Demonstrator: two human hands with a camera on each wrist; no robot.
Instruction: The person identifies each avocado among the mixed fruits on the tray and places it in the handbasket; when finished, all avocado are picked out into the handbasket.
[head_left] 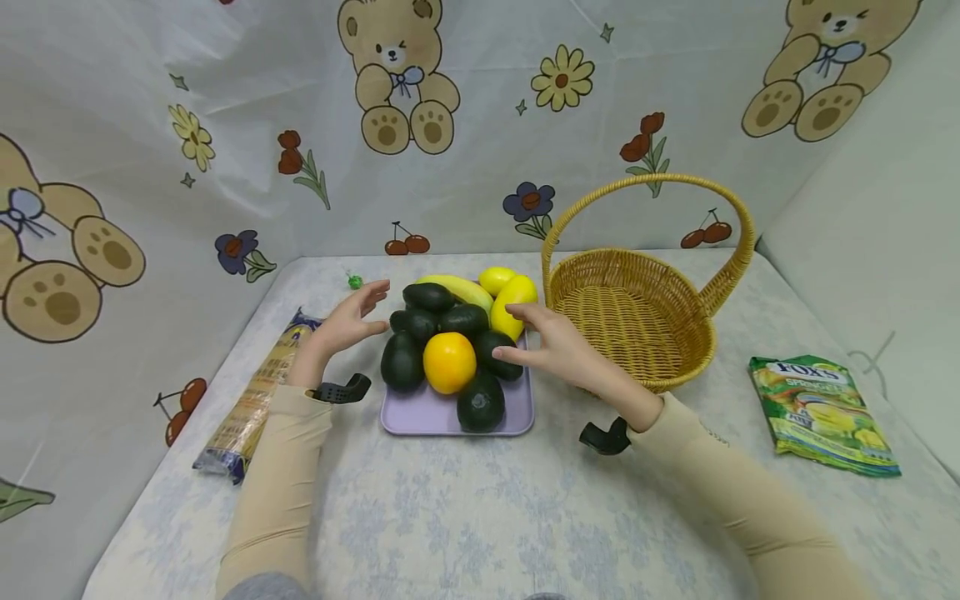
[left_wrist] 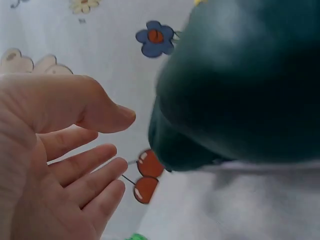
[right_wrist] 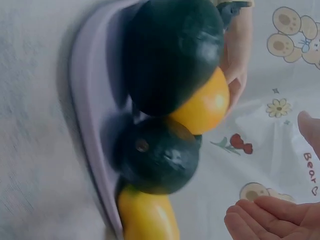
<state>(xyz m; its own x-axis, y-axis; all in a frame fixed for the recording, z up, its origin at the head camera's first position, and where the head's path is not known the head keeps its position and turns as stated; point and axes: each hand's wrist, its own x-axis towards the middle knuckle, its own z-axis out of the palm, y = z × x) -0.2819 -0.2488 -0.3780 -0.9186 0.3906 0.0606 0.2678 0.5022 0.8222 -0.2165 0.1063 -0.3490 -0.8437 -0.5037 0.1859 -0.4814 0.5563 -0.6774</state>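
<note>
A lilac tray (head_left: 420, 421) carries several dark green avocados (head_left: 402, 362), an orange (head_left: 450, 363), a banana (head_left: 461, 289), a yellow mango (head_left: 513, 305) and a lemon (head_left: 496, 280). My left hand (head_left: 348, 323) hovers at the tray's left side, fingers spread and holding nothing. In the left wrist view its thumb (left_wrist: 100, 107) points toward an avocado (left_wrist: 240, 85) with a gap between them. Over the tray's right edge, my right hand (head_left: 551, 346) reaches inward with thumb and fingers apart. The right wrist view shows that palm (right_wrist: 272, 220) bare, away from the fruit.
To the right of the tray stands a wicker basket (head_left: 705, 333) with a tall handle. A green candy bag (head_left: 825, 414) lies at far right. Beside the left forearm is a long pasta packet (head_left: 251, 408); a small green item (head_left: 355, 282) sits behind the left hand.
</note>
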